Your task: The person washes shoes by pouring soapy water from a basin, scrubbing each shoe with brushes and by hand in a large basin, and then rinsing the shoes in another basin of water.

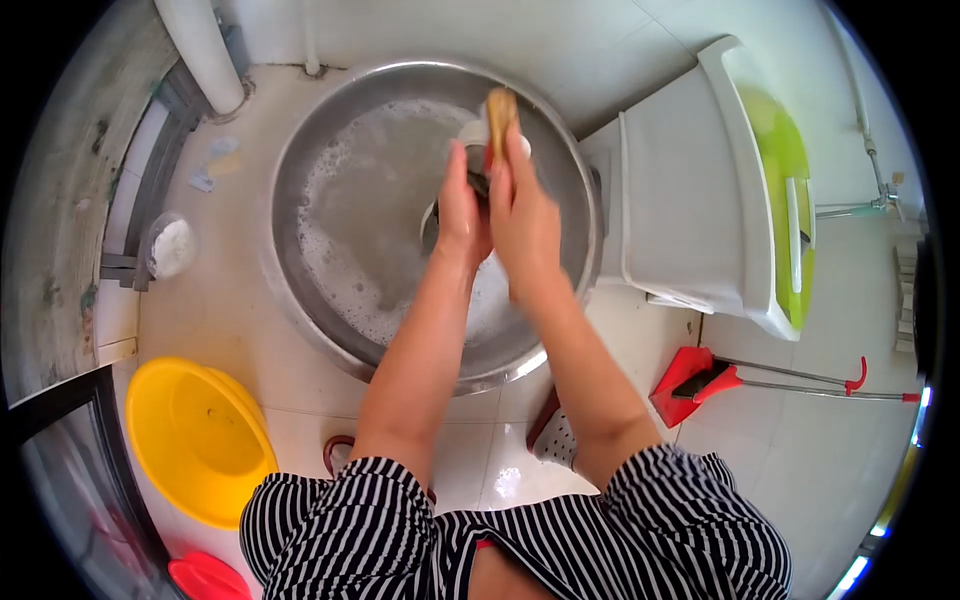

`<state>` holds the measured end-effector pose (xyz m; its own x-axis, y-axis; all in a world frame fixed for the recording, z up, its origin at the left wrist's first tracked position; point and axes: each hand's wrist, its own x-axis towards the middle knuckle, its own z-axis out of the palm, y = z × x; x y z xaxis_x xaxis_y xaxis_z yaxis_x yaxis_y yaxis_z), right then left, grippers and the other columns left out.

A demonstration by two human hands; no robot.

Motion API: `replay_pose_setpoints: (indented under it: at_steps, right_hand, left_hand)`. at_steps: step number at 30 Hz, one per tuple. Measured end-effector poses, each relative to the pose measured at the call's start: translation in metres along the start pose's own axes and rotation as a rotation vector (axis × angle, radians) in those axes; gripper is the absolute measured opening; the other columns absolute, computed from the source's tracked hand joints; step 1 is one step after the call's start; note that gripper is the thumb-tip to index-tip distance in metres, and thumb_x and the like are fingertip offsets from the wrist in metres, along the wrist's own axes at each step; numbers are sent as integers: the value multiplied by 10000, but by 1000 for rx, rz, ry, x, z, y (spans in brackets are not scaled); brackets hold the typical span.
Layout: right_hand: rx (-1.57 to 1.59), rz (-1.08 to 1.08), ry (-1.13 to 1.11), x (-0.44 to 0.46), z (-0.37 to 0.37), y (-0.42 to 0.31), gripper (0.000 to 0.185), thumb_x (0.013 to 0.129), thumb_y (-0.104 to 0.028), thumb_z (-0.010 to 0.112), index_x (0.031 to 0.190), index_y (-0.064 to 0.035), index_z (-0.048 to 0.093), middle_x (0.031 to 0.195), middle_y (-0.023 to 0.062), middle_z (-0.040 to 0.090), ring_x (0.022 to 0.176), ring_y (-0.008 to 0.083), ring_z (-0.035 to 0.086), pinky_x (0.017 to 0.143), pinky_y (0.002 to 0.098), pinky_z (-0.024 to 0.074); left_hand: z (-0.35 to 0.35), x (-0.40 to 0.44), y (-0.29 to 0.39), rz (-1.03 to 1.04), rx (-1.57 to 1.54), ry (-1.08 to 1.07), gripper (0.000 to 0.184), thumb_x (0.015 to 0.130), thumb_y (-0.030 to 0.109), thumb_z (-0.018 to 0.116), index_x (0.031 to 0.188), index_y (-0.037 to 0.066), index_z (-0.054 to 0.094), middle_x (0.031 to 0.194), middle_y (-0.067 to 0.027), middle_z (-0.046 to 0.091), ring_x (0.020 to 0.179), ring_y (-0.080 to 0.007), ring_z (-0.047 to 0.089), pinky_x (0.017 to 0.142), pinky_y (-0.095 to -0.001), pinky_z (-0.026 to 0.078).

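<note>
Both hands are close together over a wide metal basin (285,200) of cloudy, foamy water (370,200). My right hand (530,215) is closed around a tan, wooden-looking tool (502,112), whose end sticks up past the fingers; its working side is hidden. Just left of it, my left hand (464,215) is curled against a dark item with pale edges, mostly covered by the hands. I cannot make out what this item is. White patches show behind the fingers and beside the right wrist.
At right stands a white appliance (670,190) with a green lid panel. A red dustpan (680,385) with a long handle lies below it. A yellow tub (195,440), a red basin (208,577) and a small bowl of white powder (172,248) are on the left.
</note>
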<state>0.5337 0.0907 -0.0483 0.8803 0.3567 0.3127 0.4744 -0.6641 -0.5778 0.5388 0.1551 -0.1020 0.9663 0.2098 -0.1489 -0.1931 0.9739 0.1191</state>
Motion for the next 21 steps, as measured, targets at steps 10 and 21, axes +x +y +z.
replay_pose_setpoints:
  at_steps: [10, 21]
  right_hand:
    - [-193, 130, -81, 20, -10, -2, 474, 937, -208, 502, 1399, -171, 402, 722, 174, 641, 654, 358, 619, 634, 432, 483]
    - [-70, 137, -86, 10, -28, 35, 401, 949, -288, 468, 1334, -178, 480, 841, 211, 645, 739, 386, 621, 649, 444, 479]
  left_hand:
    - [1, 0, -17, 112, 153, 108, 405, 1004, 383, 333, 1087, 61, 564, 947, -23, 583, 823, -124, 552, 746, -275, 455]
    - [-20, -10, -19, 162, 1024, -33, 523, 961, 419, 467, 1230, -21, 549, 1163, -84, 586, 1070, -119, 503, 870, -289, 428]
